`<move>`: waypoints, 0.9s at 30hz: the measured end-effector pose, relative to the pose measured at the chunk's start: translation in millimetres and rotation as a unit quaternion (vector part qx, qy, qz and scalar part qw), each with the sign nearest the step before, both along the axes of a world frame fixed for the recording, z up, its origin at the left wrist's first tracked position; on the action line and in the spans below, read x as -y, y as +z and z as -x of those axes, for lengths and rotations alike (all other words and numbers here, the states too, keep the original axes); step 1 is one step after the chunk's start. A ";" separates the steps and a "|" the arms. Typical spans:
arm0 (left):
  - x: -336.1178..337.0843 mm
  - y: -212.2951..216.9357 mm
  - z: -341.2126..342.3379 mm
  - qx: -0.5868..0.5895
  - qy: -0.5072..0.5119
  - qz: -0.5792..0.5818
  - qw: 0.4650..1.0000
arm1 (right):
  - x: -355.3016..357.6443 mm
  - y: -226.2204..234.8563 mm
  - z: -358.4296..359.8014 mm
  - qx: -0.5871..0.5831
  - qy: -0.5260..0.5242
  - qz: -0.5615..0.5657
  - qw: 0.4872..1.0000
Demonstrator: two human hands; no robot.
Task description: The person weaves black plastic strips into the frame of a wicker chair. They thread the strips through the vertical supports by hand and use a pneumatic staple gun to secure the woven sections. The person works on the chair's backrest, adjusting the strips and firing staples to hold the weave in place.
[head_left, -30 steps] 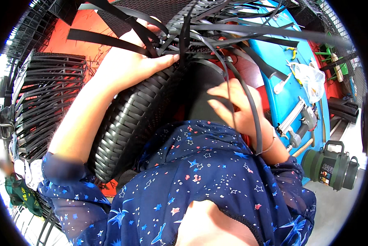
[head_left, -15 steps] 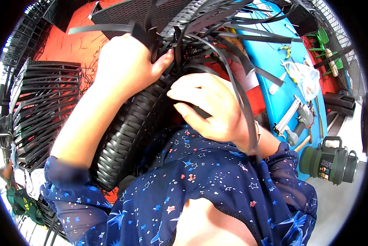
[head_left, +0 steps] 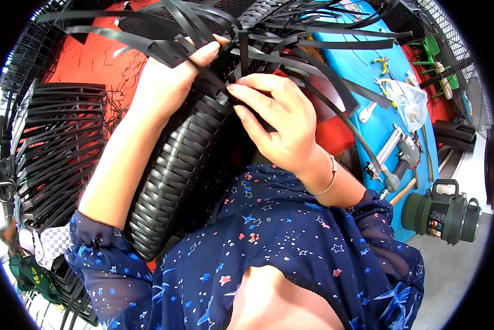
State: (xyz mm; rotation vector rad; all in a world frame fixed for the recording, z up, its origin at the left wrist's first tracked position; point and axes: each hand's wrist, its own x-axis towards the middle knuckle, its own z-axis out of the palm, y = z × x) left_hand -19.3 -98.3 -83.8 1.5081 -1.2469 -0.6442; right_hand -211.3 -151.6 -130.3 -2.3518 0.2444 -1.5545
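Observation:
A black woven piece (head_left: 172, 170) with a thick, rounded edge leans against my lap, and long loose flat strips (head_left: 346, 44) fan out from its far end. My left hand (head_left: 172, 80) is closed around several of these strips at the woven edge, its thumb pressed on top. One dark strip (head_left: 208, 76) runs from there to the fingertips of my right hand (head_left: 282, 118). The right fingers are bent and hold that strip at the inner side of the edge; the thumb stands a little apart below. Strips partly cover the left fingers.
On the right, a blue table (head_left: 348, 71) carries yellow-handled pliers (head_left: 382, 65), a clear plastic bag (head_left: 409, 104), a staple-gun-like tool (head_left: 403, 157) and a hammer-like handle (head_left: 405, 191). A dark green flask (head_left: 442, 213) stands beside it. Black slatted frames (head_left: 60, 148) are stacked left, near a red surface (head_left: 84, 60) with scraps.
My left hand has turned and now holds a bunch of strips pointing left. My right hand has moved slightly up and left, its fingertips now on a strip at the edge.

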 end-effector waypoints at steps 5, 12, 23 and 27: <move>-2.2 -2.1 -5.5 -0.188 -0.039 -0.024 0.981 | 3.0 2.0 4.6 -0.014 -0.005 0.027 1.000; -0.6 -5.3 -2.7 -0.202 -0.037 -0.017 0.978 | 9.4 -20.1 8.4 0.030 0.004 0.012 0.999; -6.6 3.7 0.0 -0.141 -0.020 -0.039 0.989 | -2.0 -24.1 8.5 -0.046 -0.052 0.024 0.997; -6.2 3.9 3.6 -0.171 -0.037 -0.009 0.985 | 0.0 -29.6 6.8 -0.025 -0.065 0.053 0.996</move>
